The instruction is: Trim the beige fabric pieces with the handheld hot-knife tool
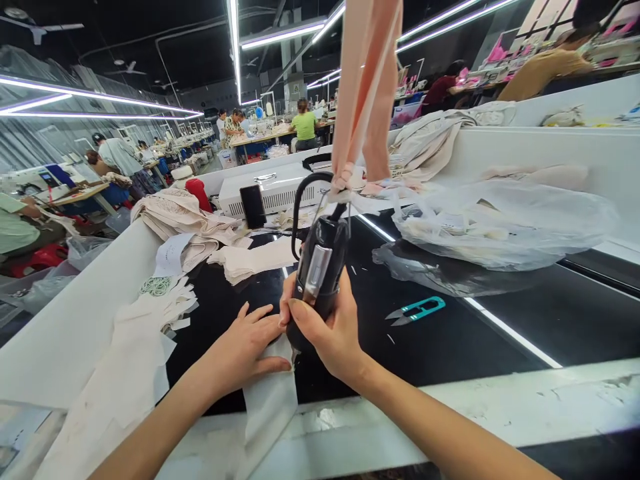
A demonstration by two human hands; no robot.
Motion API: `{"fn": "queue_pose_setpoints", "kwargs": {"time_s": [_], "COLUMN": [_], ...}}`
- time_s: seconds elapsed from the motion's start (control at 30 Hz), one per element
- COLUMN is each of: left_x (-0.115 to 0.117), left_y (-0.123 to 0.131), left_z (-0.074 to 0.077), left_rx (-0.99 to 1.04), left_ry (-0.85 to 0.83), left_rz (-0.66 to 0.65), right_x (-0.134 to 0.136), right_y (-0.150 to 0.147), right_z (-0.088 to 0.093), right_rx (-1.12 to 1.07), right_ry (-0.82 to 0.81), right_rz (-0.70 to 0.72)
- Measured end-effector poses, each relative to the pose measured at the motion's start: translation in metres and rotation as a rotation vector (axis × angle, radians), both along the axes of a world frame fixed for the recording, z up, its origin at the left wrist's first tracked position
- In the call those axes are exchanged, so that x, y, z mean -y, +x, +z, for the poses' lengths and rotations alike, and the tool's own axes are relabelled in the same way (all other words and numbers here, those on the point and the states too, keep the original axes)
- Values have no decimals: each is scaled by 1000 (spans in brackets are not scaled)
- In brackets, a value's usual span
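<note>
Person's right hand (333,330): grip clenched around a black handheld tool (320,267), held upright, lower end down at the near edge of the black table (450,340). The working tip is hidden behind thumb and fingers, so the kind of tool cannot be told. Left hand (245,347): grip released, palm flat, pressing a white fabric strip (270,400) that lies on the table and hangs over its front rim. Main hazard, as judged: the left fingertips sit just beside the tool's lower end, touching or nearly so. If the tool skids on the glossy surface, or the strip creeps under the palm, the tip meets fingers rather than cloth. Second: much of the strip hangs off the rim, so its weight could drag it out of line if the palm's pressure eases. Third: the tool's cord (299,207) loops up behind it, near hanging peach cloth (367,87) and a plastic bag (505,223) of cut pieces, and a snag there could jerk the tool sideways mid-stroke. Teal snips (417,310) lie loose on the table near the right forearm, so a wide elbow sweep could knock them off or catch the blades. Cream cut pieces (130,353) are heaped to the left, apart from the hands, and look a minor concern.
</note>
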State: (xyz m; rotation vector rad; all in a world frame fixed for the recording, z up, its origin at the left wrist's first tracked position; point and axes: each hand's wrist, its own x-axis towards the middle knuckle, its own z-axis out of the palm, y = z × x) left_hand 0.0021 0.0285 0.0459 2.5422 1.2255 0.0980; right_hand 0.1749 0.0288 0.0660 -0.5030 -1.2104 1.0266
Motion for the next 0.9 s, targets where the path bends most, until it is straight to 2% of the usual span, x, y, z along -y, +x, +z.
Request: {"fn": "queue_pose_setpoints", "kwargs": {"time_s": [0.13,0.23,0.33,0.5,0.6,0.8,0.9], "left_x": [3,17,38,61,61,52,50], "left_y": [3,9,17,23,16,-16,-27], "left_z": [-1,-8,-24,-54,-55,-29,-26], "left_rx": [35,97,96,30,76,167,192], "left_ry": [19,182,416,607,591,350,265], "left_rz": [-5,74,211,147,154,-37,-65], "right_x": [-3,-7,-9,-12,-15,-15,-14], "right_y": [4,8,8,9,12,20,21], "right_z": [-9,-13,-11,-1,3,9,13], "right_rx": [13,21,-5,6,35,73,110], "right_ry": [3,26,66,74,64,38,22], "right_rz": [-36,-48,-26,-69,-94,-86,-46]}}
